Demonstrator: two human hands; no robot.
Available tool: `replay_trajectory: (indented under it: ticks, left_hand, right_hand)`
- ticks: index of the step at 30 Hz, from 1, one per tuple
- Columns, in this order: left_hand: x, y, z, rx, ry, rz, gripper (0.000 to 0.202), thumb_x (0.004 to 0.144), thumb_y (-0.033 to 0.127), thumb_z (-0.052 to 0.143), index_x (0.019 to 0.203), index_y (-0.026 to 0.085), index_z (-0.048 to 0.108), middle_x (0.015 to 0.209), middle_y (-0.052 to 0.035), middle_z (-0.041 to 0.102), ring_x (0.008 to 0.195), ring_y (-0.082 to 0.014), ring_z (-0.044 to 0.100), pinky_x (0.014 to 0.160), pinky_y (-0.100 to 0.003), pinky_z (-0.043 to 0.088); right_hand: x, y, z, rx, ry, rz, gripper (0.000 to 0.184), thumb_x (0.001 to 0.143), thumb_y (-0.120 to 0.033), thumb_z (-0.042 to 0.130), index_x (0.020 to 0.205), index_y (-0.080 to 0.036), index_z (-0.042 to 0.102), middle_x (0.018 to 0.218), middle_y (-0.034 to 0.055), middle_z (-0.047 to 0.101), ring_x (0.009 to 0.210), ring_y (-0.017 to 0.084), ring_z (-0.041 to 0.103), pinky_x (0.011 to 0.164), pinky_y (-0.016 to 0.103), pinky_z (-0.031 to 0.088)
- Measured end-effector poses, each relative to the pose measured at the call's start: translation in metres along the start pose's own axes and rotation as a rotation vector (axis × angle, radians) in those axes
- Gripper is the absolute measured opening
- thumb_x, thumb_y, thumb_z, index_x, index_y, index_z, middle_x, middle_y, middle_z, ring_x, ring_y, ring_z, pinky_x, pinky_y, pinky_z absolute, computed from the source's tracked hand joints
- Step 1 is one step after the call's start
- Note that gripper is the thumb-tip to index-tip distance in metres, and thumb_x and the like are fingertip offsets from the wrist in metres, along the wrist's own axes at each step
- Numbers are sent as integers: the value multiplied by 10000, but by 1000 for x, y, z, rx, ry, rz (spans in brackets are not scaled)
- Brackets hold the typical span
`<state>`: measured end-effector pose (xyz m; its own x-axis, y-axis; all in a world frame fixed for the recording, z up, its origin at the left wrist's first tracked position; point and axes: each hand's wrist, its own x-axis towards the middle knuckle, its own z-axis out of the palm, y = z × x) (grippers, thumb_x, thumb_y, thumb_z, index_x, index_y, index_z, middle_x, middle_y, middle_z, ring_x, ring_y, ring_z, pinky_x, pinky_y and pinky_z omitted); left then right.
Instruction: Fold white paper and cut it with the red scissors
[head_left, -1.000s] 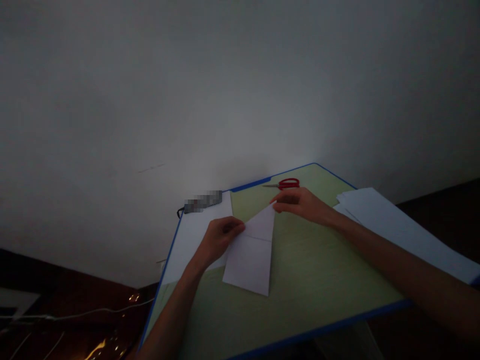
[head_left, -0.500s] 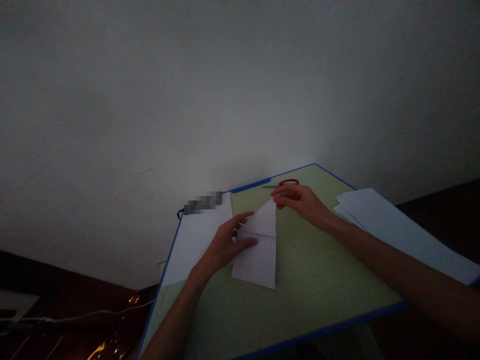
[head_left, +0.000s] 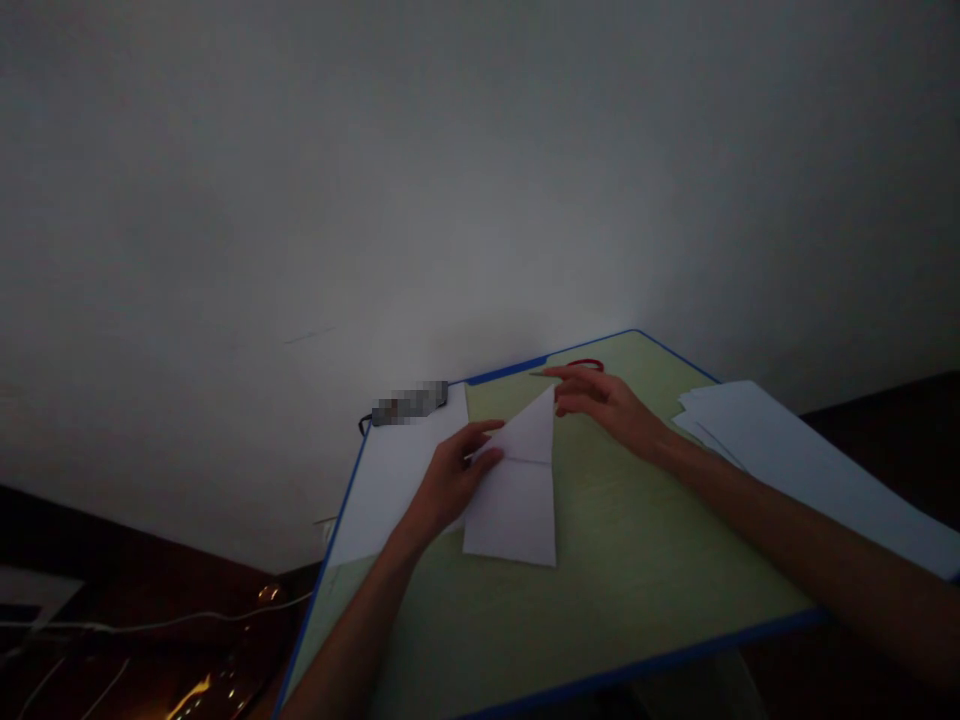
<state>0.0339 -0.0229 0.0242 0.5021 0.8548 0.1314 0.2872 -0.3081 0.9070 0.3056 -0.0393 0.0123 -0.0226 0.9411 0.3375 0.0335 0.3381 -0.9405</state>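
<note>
A white sheet of paper (head_left: 517, 500) lies on the green table (head_left: 637, 560), its top folded into a point. My left hand (head_left: 450, 480) rests flat on the paper's left side beside the diagonal fold, fingers spread. Just right of the folded tip sits my right hand (head_left: 607, 405), with its fingers stretched out past the point toward the red scissors (head_left: 585, 365). I cannot tell whether the right fingers touch the paper.
A stack of white sheets (head_left: 795, 460) lies on the table's right side. Another white sheet (head_left: 390, 470) lies at the left, with a dark object (head_left: 409, 403) at its far end. A pale wall rises behind. Cables (head_left: 150, 630) trail on the dark floor at left.
The paper has turned a little, so its long edge runs more upright. My left hand went from pinching the fold to lying flat with fingers spread. My right fingers straightened.
</note>
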Motion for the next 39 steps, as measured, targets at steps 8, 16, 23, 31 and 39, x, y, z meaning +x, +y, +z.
replay_trajectory:
  ticks: [8, 16, 23, 31, 39]
  left_hand:
    - [-1, -4, 10, -322, 30, -87, 528, 824, 397, 798, 1270, 157, 648, 978, -86, 762, 819, -201, 701, 676, -277, 538]
    - [0, -11, 12, -399, -43, -118, 450, 774, 349, 852, 1156, 136, 745, 1106, -123, 781, 978, -247, 716, 850, -334, 548]
    - [-1, -10, 11, -415, -24, -177, 599, 782, 369, 850, 1300, 132, 665, 1001, -123, 797, 826, -223, 727, 738, -321, 554]
    - [0, -7, 16, -279, -91, -127, 699, 739, 327, 869, 1377, 168, 631, 1201, -143, 752, 1032, -297, 713, 837, -374, 562]
    - [1, -8, 19, -28, 63, -46, 479, 906, 618, 596, 816, 159, 700, 744, -33, 670, 691, -187, 576, 583, -266, 430]
  right_hand:
    - [-18, 4, 13, -290, -329, -63, 1237, 751, -346, 850, 1647, -327, -3, 1286, 103, 605, 1033, 244, 659, 955, 486, 543]
    - [-18, 1, 9, -380, -379, -105, 907, 835, -206, 702, 1619, -291, 254, 1152, 70, 661, 918, 209, 657, 889, 423, 567]
    - [-17, -4, 7, -391, -349, -106, 693, 887, -264, 666, 1534, -208, 422, 891, 29, 669, 829, 202, 663, 829, 393, 554]
    - [-13, -3, 13, -419, -240, -185, 321, 946, -420, 635, 1168, -200, 711, 882, 44, 693, 774, 180, 651, 723, 337, 538]
    - [-11, 7, 21, -158, -100, -16, 873, 767, -420, 826, 1525, -271, 421, 999, 30, 686, 741, 168, 679, 729, 362, 589]
